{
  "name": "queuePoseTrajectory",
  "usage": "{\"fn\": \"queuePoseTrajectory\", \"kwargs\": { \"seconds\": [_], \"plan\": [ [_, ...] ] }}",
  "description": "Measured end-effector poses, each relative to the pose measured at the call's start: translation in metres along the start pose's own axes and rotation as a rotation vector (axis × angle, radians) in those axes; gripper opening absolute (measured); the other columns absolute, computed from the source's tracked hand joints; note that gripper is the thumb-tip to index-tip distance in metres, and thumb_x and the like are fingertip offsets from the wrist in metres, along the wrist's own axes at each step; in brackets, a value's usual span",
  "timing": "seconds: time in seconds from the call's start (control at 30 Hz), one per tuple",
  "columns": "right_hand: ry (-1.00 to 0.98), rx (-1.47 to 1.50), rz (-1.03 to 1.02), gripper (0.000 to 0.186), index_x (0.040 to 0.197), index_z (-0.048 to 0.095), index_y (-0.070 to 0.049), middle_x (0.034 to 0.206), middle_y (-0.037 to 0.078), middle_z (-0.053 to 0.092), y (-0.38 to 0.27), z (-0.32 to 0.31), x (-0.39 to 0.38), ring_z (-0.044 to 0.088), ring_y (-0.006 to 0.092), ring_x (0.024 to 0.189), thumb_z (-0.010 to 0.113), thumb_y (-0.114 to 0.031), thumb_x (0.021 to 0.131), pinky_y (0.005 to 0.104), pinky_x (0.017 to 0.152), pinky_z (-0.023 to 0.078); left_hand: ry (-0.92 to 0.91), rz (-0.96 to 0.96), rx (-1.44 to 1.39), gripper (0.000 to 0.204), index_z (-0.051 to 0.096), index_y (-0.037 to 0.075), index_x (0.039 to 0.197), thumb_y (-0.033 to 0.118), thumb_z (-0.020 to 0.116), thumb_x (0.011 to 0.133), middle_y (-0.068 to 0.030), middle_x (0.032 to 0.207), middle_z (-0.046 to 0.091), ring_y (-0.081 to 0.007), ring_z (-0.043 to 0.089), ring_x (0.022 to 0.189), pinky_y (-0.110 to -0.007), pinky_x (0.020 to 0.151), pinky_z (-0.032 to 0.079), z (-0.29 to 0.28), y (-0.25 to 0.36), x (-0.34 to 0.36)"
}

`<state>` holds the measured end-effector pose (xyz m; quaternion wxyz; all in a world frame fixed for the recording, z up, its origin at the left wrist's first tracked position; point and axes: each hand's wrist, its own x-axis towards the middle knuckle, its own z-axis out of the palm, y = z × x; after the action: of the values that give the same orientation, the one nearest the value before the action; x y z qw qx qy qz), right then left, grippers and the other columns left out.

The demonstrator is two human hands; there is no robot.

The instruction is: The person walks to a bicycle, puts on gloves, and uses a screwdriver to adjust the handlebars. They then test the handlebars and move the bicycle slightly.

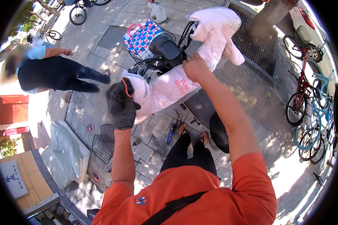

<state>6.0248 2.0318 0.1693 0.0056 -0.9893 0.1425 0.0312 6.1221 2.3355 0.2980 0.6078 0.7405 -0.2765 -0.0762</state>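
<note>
A pale pink padded wind cover (169, 92) with reddish lettering lies across the front of a scooter, its wide end (216, 32) draped over the far right handlebar. My left hand (122, 101), in a dark grey glove, is closed at the cover's left end. An orange curved strip (128, 86) shows at its fingers; I cannot tell what it belongs to. My bare right hand (196, 68) is closed at the cover's upper edge, beside the scooter's dark front housing (167, 48). Whatever its fingers grip is hidden.
A checked bag (142, 37) sits in the scooter's front basket. The scooter's black seat (218, 133) is near my legs. Pliers (179, 120) and a blue-handled tool (171, 133) lie on the paving. Another person (60, 73) stands at left; parked bicycles (308, 93) line the right.
</note>
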Motion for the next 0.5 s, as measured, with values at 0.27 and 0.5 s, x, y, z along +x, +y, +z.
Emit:
{"fn": "queuePoseTrajectory", "kwargs": {
  "seconds": [0.27,0.5],
  "plan": [
    [-0.196,0.532,0.458,0.032,0.113,0.069,-0.002,0.115,0.022,0.070,0.037,0.077,0.015,0.068,0.0387,0.107,0.057,-0.023,0.092,0.0467,0.092,0.054,0.071,-0.209,0.040,0.028,0.059,0.004,0.124,0.007,0.065,0.097,-0.0073,0.110,0.067,-0.0152,0.063,0.081,-0.029,0.067,0.051,0.013,0.004,0.000],
    [-0.212,0.665,0.585,0.028,0.114,0.071,-0.008,0.121,0.020,0.069,0.035,0.121,0.091,0.065,0.0388,0.114,0.057,-0.023,0.094,0.0465,0.097,0.053,0.154,-0.193,0.266,0.033,0.060,0.001,0.125,0.012,0.070,0.095,-0.0066,0.111,0.065,-0.0148,0.066,0.090,-0.027,0.070,0.054,0.007,-0.005,0.003]
  ]
}}
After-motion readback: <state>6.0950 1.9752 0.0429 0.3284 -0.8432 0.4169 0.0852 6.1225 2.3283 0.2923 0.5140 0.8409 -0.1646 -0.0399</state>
